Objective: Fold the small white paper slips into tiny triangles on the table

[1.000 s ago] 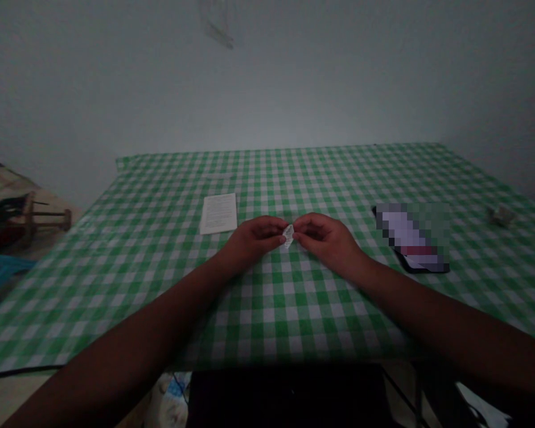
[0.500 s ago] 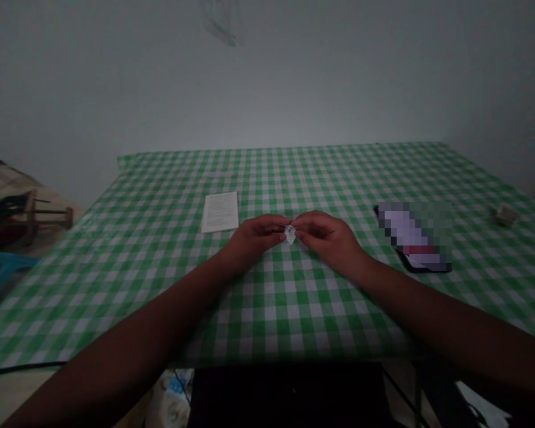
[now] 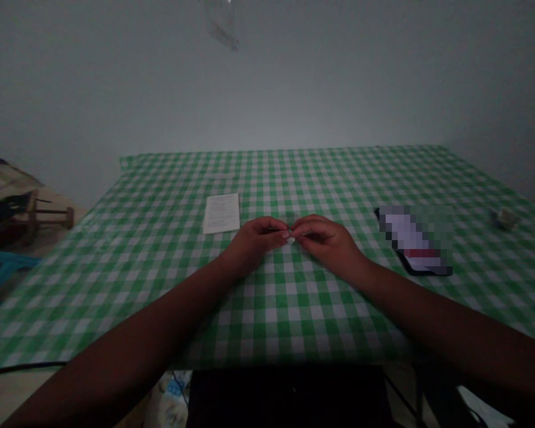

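Between my fingertips is a small folded piece of printed paper, mostly covered by the fingers. My left hand pinches it from the left, thumb below and fingers above. From the right, my right hand pinches it the same way, its fingertips close against the left ones. Both hands are low over the middle of the table. Left of my left hand lies a stack or sheet of printed paper, flat on the cloth.
A green and white checked tablecloth covers the table. To the right lies a phone, its screen blurred out. Farther right sits a small crumpled thing. A blue plastic stool and a wooden frame stand beyond the left edge.
My fingers have closed further over the folded paper, so less of it shows than before. The papers and the phone stay where they were on the table.
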Available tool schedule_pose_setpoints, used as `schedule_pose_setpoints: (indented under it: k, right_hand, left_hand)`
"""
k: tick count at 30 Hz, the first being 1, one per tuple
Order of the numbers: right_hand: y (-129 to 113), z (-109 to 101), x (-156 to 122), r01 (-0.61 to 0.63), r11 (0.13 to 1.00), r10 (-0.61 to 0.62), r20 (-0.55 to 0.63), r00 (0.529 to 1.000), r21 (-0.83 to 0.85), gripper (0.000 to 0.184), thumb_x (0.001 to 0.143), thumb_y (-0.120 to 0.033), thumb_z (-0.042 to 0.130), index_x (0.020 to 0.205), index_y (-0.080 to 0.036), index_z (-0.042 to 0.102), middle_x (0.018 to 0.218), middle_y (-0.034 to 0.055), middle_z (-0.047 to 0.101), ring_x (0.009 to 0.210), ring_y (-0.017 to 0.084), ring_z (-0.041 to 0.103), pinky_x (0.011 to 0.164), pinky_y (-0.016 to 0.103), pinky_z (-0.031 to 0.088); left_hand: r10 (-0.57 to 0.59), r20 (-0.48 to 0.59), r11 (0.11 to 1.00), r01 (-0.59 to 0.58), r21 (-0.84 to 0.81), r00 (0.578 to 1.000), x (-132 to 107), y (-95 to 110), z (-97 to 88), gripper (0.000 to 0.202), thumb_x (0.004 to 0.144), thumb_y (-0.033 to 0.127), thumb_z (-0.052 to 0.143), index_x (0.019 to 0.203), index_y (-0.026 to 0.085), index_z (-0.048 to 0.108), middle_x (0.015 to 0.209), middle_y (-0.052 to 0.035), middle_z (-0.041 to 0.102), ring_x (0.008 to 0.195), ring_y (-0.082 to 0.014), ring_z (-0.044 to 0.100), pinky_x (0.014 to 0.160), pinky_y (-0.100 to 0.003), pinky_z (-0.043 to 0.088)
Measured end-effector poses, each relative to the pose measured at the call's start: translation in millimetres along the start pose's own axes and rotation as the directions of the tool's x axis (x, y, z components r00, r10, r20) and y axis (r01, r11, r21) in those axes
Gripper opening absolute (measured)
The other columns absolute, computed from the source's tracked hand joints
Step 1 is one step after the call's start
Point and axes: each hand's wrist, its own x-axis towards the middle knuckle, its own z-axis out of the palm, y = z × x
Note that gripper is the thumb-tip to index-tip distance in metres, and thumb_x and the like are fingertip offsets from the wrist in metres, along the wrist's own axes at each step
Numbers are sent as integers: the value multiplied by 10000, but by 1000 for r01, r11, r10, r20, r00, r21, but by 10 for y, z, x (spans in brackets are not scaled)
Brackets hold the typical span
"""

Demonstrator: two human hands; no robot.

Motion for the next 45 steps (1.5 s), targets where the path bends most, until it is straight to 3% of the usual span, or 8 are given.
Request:
schedule_pose_setpoints:
  k: [7,15,20,33,45]
  right_hand:
    - [-37,6,4,-53,998,53,5,999,26,92,853,-259,671,909,-287,739,997,33,699,964,196,670,870,397,551]
    - [3,4,-12,-211,970,207,40,977,119,221,820,-277,680,1037,-268,644,1053,32,678,1033,203,647,924,421,537]
    - [31,32,-10,-231,965,224,65,972,127,294,776,-352,771,1009,-262,614,1036,33,660,1005,202,643,913,424,544]
    - [32,27,22,-300,922,302,27,953,245,273,727,-310,787,941,-252,628,917,-3,680,882,166,659,854,372,541]
    - [35,23,38,-377,878,392,9,920,293,238,692,-264,788,876,-243,640,795,-29,679,751,141,635,737,328,507]
  left_hand:
    - [46,-41,996,-42,80,998,-10,10,8,248,676,309,867,830,188,715,883,-3,717,823,-134,645,839,-314,507]
    - [114,-92,982,-98,163,989,5,51,-10,239,697,316,848,824,182,697,873,-10,713,819,-147,640,803,-311,505]
    - [146,-76,984,-136,117,986,1,76,-6,263,666,290,869,810,175,681,874,1,717,817,-139,650,812,-304,501]
    - [174,-42,977,-167,135,984,-18,103,15,228,680,283,852,792,169,690,858,-5,715,811,-146,655,820,-308,505]
    - [119,-76,979,-104,175,990,-30,112,5,220,679,273,851,804,172,701,806,-5,723,758,-147,656,771,-309,509]
